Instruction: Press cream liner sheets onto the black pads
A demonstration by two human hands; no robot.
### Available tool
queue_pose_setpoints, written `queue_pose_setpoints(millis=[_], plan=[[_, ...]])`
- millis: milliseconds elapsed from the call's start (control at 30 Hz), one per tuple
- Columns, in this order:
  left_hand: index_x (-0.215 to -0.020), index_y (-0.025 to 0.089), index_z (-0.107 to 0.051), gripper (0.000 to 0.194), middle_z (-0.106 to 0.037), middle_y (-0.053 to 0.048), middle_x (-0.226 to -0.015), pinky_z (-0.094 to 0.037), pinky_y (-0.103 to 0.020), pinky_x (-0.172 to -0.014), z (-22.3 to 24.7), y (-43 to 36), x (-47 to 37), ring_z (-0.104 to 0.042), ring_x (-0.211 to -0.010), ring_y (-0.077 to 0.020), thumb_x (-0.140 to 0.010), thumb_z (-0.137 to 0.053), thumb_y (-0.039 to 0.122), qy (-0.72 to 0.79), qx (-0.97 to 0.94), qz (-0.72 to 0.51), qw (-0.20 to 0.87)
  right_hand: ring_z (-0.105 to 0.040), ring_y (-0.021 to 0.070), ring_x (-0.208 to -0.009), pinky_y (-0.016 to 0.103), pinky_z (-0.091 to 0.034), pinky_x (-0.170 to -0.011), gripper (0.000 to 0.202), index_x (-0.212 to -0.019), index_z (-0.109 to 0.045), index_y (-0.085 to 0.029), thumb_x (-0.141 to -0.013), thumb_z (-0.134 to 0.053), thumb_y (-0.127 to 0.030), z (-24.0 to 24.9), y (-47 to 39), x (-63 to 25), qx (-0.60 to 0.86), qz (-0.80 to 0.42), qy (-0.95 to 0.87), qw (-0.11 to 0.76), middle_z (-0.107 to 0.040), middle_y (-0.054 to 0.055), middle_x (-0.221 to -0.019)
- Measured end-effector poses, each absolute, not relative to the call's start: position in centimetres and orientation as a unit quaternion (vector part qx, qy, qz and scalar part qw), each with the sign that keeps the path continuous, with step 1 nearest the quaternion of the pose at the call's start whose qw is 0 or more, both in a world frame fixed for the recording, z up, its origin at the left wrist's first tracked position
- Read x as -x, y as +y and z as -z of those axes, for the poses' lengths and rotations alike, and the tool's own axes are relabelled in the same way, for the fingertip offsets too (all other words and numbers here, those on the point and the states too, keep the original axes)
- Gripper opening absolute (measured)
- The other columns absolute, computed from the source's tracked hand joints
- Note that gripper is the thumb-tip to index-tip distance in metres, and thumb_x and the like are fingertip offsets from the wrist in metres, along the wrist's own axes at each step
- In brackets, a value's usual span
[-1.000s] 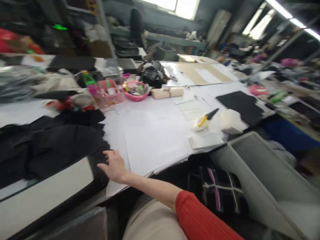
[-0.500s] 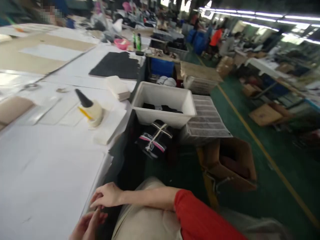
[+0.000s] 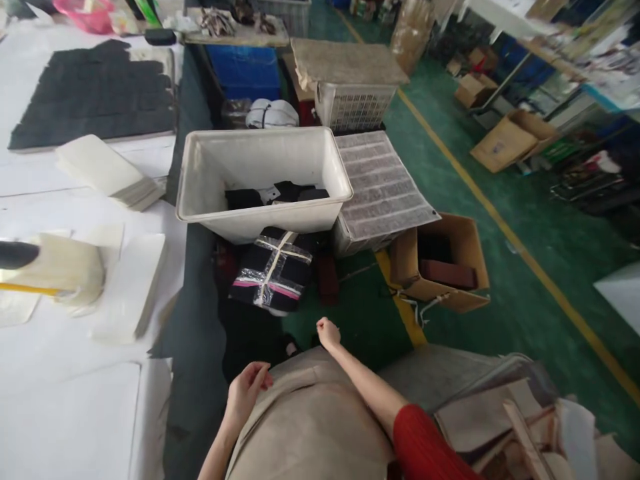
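Note:
My left hand (image 3: 249, 393) hovers in front of my beige apron (image 3: 315, 427), its fingers loosely bent and nothing visible between them. Farther forward and to the right, my right hand (image 3: 329, 332) is curled into a loose fist over the green floor, with no object showing in it. Just beyond, a strapped dark bundle (image 3: 273, 270) with a pink stripe rests against the front of a white plastic bin (image 3: 260, 217). Black pieces (image 3: 290, 193) lie inside that bin. Neither hand touches the bundle or the bin.
To the left, a white-covered table (image 3: 60, 407) bears a cream container (image 3: 75, 273), stacked white pieces (image 3: 107, 170) and a dark sheet stack (image 3: 100, 93). An open cardboard box (image 3: 475, 253) and a covered crate (image 3: 385, 180) stand right of the bin. Scraps (image 3: 530, 427) lie at lower right.
The view has turned down and toward the bin. My hands, close together at the table's edge before, are now apart in front of my apron, the right one farther forward.

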State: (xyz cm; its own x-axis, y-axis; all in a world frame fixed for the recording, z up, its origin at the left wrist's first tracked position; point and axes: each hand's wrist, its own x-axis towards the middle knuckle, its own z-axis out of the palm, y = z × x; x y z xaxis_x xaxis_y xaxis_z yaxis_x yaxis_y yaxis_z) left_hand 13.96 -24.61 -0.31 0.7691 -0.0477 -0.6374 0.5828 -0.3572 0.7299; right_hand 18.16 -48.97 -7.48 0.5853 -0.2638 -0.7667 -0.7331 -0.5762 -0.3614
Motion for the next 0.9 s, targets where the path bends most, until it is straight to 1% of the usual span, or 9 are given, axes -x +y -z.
queue_pose_setpoints(millis=[100,167,233,300,367,433,533,733,900], plan=[[-0.077,0.020,-0.063,0.045,-0.067,-0.002,-0.061,-0.050,-0.030,-0.058,2.1,-26.2,-17.8,-0.064,-0.058,-0.0195,-0.078,-0.056,0.065,0.115,-0.786,0.343,0.502,-0.066,0.0223,-0.112,0.032,-0.049,-0.093,0.045,-0.125,-0.059,-0.022,-0.082,-0.055,-0.010,9.1,-53.2,-17.7,0.810,-0.325,0.378,0.311,-0.069,0.010,-0.117],[-0.074,0.020,-0.060,0.036,-0.066,-0.002,-0.061,-0.049,-0.029,-0.060,3.7,-27.3,-20.7,-0.063,-0.059,-0.0188,-0.082,-0.056,0.055,0.062,-0.815,0.363,0.448,-0.065,0.0272,-0.115,0.036,-0.050,-0.094,0.066,-0.136,-0.051,-0.017,-0.071,-0.064,-0.009,10.6,-55.8,-17.5,0.798,-0.317,0.422,0.291,-0.059,0.017,-0.131],[-0.073,0.021,-0.058,0.025,-0.066,-0.001,-0.064,-0.048,-0.028,-0.063,5.3,-28.4,-23.8,-0.063,-0.063,-0.0179,-0.083,-0.059,0.044,-0.010,-0.854,0.353,0.383,-0.066,0.0317,-0.113,0.039,-0.053,-0.091,0.076,-0.138,-0.047,-0.010,-0.065,-0.069,-0.012,12.6,-58.2,-17.5,0.770,-0.294,0.483,0.295,-0.052,0.026,-0.137],[-0.078,0.021,-0.059,0.017,-0.068,-0.003,-0.075,-0.050,-0.029,-0.069,7.1,-29.4,-27.1,-0.065,-0.072,-0.0189,-0.084,-0.061,0.038,-0.096,-0.890,0.300,0.329,-0.068,0.0329,-0.109,0.041,-0.055,-0.087,0.069,-0.132,-0.053,-0.007,-0.066,-0.071,-0.019,15.1,-60.0,-18.1,0.749,-0.282,0.515,0.307,-0.058,0.026,-0.131],[-0.089,0.021,-0.061,0.014,-0.069,-0.007,-0.093,-0.051,-0.035,-0.079,9.1,-30.3,-30.4,-0.066,-0.087,-0.0227,-0.088,-0.058,0.035,-0.178,-0.917,0.211,0.290,-0.069,0.0310,-0.107,0.040,-0.055,-0.087,0.053,-0.122,-0.061,-0.009,-0.072,-0.067,-0.024,18.2,-61.4,-19.3,0.743,-0.284,0.518,0.314,-0.067,0.021,-0.119],[-0.103,0.021,-0.062,0.020,-0.066,-0.012,-0.111,-0.050,-0.044,-0.092,11.7,-30.8,-33.5,-0.062,-0.108,-0.0283,-0.090,-0.056,0.034,-0.237,-0.931,0.121,0.249,-0.068,0.0287,-0.109,0.036,-0.054,-0.088,0.042,-0.114,-0.065,-0.012,-0.075,-0.066,-0.025,22.0,-62.3,-21.1,0.743,-0.291,0.514,0.314,-0.071,0.016,-0.112],[-0.119,0.019,-0.059,0.036,-0.061,-0.017,-0.126,-0.043,-0.052,-0.104,16.1,-30.7,-36.5,-0.052,-0.128,-0.0344,-0.087,-0.061,0.035,-0.295,-0.935,0.039,0.193,-0.067,0.0275,-0.112,0.032,-0.053,-0.088,0.039,-0.113,-0.067,-0.013,-0.076,-0.066,-0.025,29.0,-62.8,-24.3,0.746,-0.310,0.505,0.305,-0.070,0.015,-0.115],[-0.137,0.031,-0.051,0.065,-0.060,-0.013,-0.131,-0.042,-0.059,-0.107,21.1,-27.5,-36.2,-0.050,-0.130,-0.0379,-0.075,-0.070,0.030,-0.316,-0.932,0.013,0.176,-0.059,0.0279,-0.124,0.034,-0.048,-0.097,0.056,-0.130,-0.056,-0.015,-0.079,-0.069,-0.032,43.2,-63.2,-30.0,0.744,-0.353,0.488,0.289,-0.059,0.017,-0.132],[-0.134,0.039,-0.056,0.075,-0.066,-0.011,-0.123,-0.045,-0.067,-0.100,21.8,-24.1,-34.4,-0.055,-0.123,-0.0432,-0.061,-0.072,0.034,-0.230,-0.953,0.047,0.190,-0.052,0.0305,-0.129,0.041,-0.047,-0.101,0.079,-0.142,-0.039,-0.013,-0.077,-0.073,-0.040,51.2,-63.1,-32.8,0.729,-0.373,0.501,0.281,-0.050,0.022,-0.140]])
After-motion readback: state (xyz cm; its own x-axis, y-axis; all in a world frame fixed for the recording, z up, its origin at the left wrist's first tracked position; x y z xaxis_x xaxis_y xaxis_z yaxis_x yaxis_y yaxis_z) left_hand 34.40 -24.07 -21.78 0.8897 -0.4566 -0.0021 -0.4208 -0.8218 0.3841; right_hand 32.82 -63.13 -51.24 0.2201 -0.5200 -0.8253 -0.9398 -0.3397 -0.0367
